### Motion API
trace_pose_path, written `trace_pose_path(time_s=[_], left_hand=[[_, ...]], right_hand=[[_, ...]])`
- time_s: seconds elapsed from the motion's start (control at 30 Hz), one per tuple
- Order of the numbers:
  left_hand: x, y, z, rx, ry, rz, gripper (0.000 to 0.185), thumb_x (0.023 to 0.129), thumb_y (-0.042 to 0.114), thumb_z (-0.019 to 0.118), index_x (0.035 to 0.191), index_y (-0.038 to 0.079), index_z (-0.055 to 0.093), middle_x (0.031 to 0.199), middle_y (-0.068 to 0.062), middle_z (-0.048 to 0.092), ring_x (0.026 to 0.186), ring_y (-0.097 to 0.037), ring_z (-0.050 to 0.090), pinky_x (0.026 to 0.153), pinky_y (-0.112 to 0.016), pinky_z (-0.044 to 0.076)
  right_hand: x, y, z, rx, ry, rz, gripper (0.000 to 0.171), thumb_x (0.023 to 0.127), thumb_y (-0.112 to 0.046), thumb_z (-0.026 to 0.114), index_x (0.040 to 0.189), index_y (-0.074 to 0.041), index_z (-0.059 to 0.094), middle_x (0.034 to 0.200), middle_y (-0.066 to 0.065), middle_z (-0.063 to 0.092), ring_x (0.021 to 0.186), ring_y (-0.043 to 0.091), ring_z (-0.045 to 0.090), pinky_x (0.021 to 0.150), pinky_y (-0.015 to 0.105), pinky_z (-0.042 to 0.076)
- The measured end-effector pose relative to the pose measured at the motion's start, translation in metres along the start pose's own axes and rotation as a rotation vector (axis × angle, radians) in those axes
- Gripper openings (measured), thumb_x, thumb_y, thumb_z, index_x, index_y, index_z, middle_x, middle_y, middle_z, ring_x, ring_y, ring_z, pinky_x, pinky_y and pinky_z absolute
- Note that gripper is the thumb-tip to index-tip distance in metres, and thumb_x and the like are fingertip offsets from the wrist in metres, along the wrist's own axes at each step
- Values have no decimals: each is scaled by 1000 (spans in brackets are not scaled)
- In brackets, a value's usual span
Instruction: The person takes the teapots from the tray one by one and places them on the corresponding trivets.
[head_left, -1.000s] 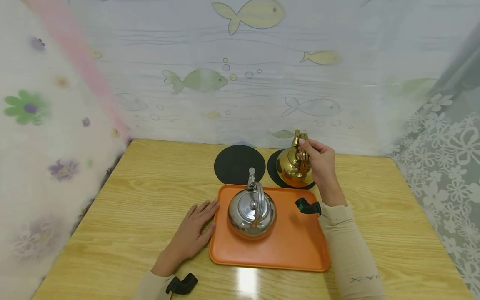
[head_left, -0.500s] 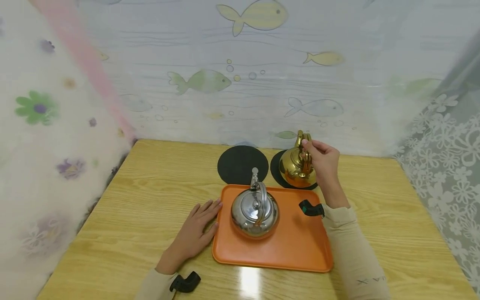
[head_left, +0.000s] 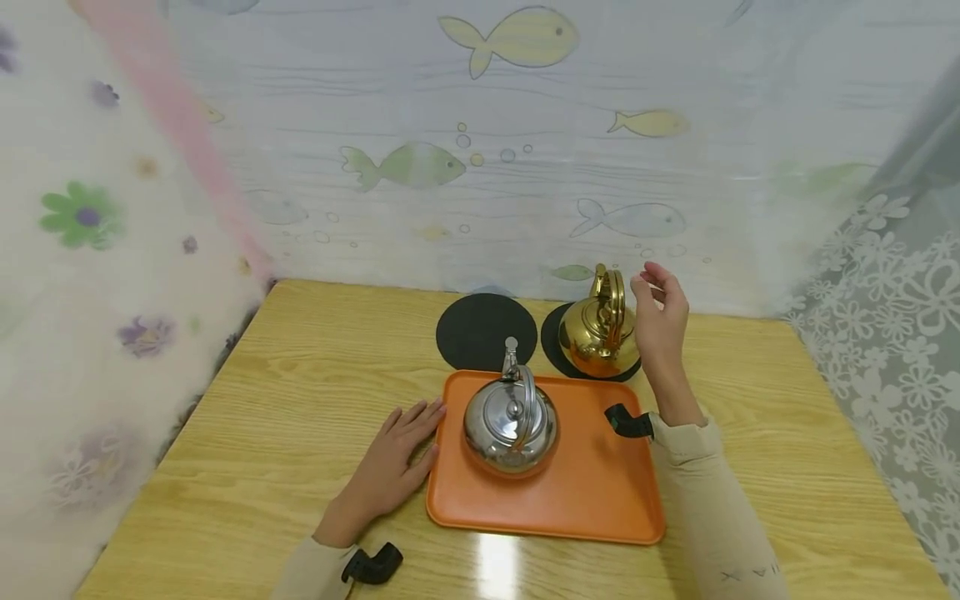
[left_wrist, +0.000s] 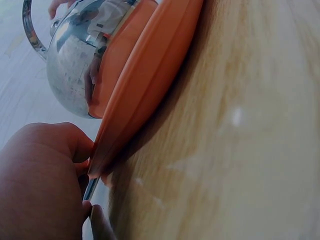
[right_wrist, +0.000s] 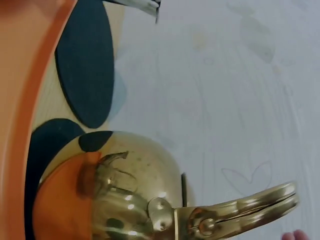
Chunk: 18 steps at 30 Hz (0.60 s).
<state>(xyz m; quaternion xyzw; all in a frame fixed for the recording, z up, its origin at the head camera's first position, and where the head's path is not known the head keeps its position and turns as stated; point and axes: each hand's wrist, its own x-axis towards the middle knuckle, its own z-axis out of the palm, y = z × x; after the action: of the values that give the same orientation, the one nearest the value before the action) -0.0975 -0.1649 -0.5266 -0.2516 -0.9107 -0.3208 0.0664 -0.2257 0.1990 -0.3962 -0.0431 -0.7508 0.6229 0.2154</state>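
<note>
Right hand point(head_left: 662, 321) hangs open just beside the gold kettle point(head_left: 598, 332), set on its mat point(head_left: 553, 343); left hand point(head_left: 393, 462) lies flat touching the tray point(head_left: 600, 500), where the silver kettle point(head_left: 511, 425) is left.

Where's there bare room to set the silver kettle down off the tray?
The left black mat is bare, bordered by the gold kettle and orange tray. Bare wood lies beyond the left hand and right hand. The tray's back edge is crowded.

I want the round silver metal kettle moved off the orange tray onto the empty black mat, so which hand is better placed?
Probably the right hand: it hangs free beside the gold kettle, holding nothing. The left hand lies flat at the orange tray's edge. The round silver metal kettle stands between them.
</note>
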Motion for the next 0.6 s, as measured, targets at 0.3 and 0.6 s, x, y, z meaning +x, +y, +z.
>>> trace_pose_path(time_s=[0.3, 0.6], left_hand=[[1, 1, 1, 2, -1, 1, 53, 104, 25, 58, 153, 10, 48, 158, -6, 45, 148, -34, 38, 121, -63, 23], [1, 0, -1, 17, -1, -1, 53, 104, 26, 57, 154, 11, 47, 159, -5, 44, 149, -33, 38, 121, -62, 23]], right_hand=[[-19, -15, 1, 121, 30, -94, 30, 102, -6, 53, 130, -6, 62, 124, 2, 60, 110, 12, 55, 96, 22, 46], [-35, -19, 2, 142, -70, -119, 29, 103, -3, 49, 129, 2, 61, 131, 8, 58, 116, 18, 54, 99, 20, 46]])
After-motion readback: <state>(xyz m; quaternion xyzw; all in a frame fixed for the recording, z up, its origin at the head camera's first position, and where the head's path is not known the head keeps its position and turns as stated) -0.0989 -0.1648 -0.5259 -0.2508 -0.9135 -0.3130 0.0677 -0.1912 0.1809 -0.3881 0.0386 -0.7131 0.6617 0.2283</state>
